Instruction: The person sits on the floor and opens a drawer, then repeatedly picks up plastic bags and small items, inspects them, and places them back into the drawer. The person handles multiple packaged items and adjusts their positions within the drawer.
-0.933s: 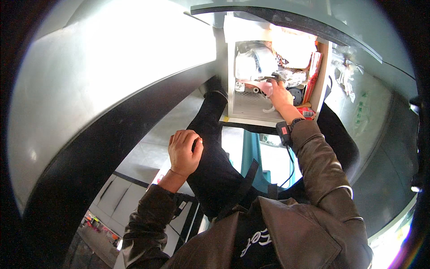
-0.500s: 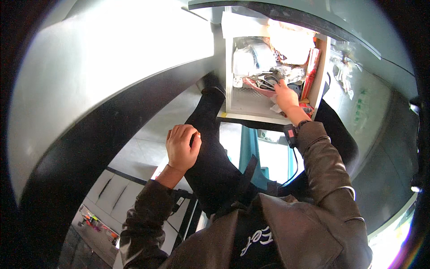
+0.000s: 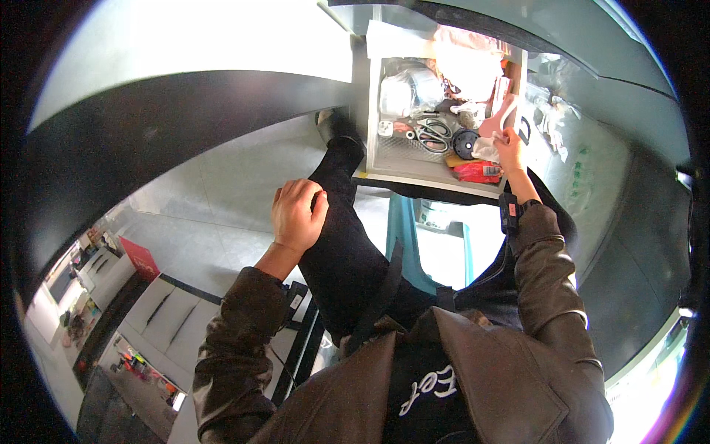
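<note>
My right hand (image 3: 512, 153) is over the right side of an open drawer (image 3: 414, 172), its fingers pinched on a pink paddle-shaped thing (image 3: 498, 118). A crumpled white wrapper (image 3: 485, 149) lies against the fingertips; whether it is also gripped is unclear. Just left of it are a round black disc (image 3: 465, 143) and scissors with grey-black handles (image 3: 433, 135). Below the wrapper is a red packet (image 3: 478, 172). My left hand (image 3: 299, 215) rests by my left knee, fingers curled in with nothing in them.
Clear plastic packaging (image 3: 409, 92) and a bright pinkish bag (image 3: 467, 63) fill the drawer's back. Plastic bags (image 3: 547, 111) lie outside its right wall. A dark-edged desktop (image 3: 222, 92) stretches across the upper left. A teal stool (image 3: 407, 237) shows between my legs.
My right hand has shifted right, and the pink thing has come from beneath the scissors to the drawer's right side. The scissors and black disc now show more fully. My left hand stays by the knee.
</note>
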{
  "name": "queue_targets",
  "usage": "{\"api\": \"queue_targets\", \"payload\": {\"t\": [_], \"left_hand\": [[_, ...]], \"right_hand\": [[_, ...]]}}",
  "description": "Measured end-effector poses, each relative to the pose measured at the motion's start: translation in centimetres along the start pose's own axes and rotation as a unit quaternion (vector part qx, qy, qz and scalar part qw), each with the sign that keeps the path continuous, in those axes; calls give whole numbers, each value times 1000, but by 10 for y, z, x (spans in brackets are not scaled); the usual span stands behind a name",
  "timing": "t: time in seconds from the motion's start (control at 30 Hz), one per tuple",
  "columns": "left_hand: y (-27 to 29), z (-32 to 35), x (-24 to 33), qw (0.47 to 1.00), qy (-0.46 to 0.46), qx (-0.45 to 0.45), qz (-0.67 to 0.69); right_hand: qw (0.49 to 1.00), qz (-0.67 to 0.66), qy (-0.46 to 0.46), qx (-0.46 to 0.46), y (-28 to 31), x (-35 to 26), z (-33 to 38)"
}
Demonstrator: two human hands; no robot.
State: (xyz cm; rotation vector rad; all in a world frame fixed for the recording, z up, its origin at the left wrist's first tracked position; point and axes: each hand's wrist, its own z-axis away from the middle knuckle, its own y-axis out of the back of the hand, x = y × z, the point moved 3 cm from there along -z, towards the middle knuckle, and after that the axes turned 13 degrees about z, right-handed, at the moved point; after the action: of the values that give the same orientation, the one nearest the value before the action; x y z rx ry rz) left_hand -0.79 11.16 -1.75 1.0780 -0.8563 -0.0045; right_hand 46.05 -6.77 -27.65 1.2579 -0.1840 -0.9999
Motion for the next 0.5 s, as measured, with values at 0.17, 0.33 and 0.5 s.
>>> {"api": "queue_targets", "payload": {"t": [0.17, 0.33, 0.5], "left_hand": [[-1, 3, -1, 1000, 3, 11, -4], [-2, 4, 0, 1000, -3, 18, -11], [-3, 6, 0, 1000, -3, 20, -21]], "right_hand": [[989, -124, -78, 14, -9, 24, 5], [960, -206, -182, -58, 7, 18, 20], [966, -181, -151, -101, 11, 9, 26]]}}
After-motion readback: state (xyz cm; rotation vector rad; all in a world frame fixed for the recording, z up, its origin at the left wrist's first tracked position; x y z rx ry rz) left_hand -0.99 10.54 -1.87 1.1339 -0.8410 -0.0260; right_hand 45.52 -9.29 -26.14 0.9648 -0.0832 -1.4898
